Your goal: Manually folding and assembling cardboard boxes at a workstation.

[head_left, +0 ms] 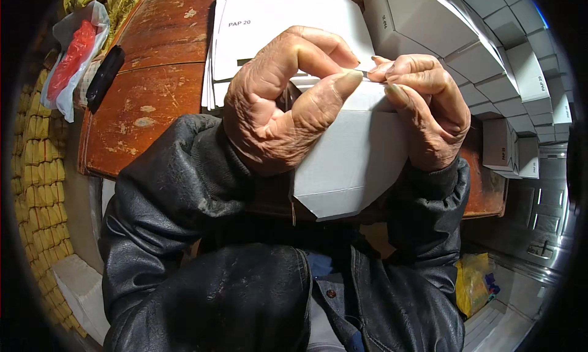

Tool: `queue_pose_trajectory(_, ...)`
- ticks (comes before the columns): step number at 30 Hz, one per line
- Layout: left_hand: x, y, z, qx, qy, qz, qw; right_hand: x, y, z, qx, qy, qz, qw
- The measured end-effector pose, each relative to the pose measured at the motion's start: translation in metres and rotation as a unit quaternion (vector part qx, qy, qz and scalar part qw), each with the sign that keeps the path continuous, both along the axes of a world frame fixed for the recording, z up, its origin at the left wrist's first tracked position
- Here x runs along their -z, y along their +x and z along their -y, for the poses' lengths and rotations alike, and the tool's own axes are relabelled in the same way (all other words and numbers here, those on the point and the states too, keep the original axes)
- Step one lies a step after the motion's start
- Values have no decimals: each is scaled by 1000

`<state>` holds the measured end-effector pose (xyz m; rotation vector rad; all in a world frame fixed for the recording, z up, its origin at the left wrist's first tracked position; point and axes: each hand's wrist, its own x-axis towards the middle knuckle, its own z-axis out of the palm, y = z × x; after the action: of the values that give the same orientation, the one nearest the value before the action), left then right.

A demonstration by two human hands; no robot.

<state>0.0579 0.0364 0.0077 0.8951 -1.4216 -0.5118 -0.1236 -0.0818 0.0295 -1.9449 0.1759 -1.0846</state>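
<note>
A white cardboard box piece [352, 162] with creases and angled lower corners stands tilted at the table's near side, in front of my chest. My left hand [275, 94] is closed, thumb and fingertips pinching at its upper edge. At the same edge, just to the right, the thumb and fingers of my right hand [432, 107] are closed on the cardboard. My fingertips almost meet there and partly hide the fold between them. Right behind my hands lies a stack of flat white cardboard sheets [294, 15] with dark print.
Many white boxes [484, 58] are piled at the right, close to my right hand. The worn red-brown wooden table [147, 107] carries a black oblong object [105, 76] and a red plastic bag [73, 58] at its left. A yellow bag [473, 281] lies low at the right.
</note>
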Motion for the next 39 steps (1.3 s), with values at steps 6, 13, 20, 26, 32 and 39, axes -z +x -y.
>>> queue_pose_trajectory(6, -1, 0, -3, 2, 21, -21, 1000, 1, 2, -2, -83, -60, 12, 995)
queue_pose_trajectory(13, -6, -1, -3, -3, 71, -17, 997, -1, 0, 0, -58, -46, -21, 997)
queue_pose_trajectory(20, -18, 6, 0, 26, 155, 58, 986, -3, -3, -7, 25, 53, -28, 998)
queue_pose_trajectory(26, -24, 7, 4, 41, 161, 135, 977, -1, -9, 5, 42, -61, -17, 997)
queue_pose_trajectory(32, -24, 18, 0, 79, 120, 242, 959, -9, -10, 3, 28, -106, -74, 991)
queue_pose_trajectory(39, -41, 6, 0, 35, 212, 108, 971, -3, -6, 12, -5, -62, 73, 995)
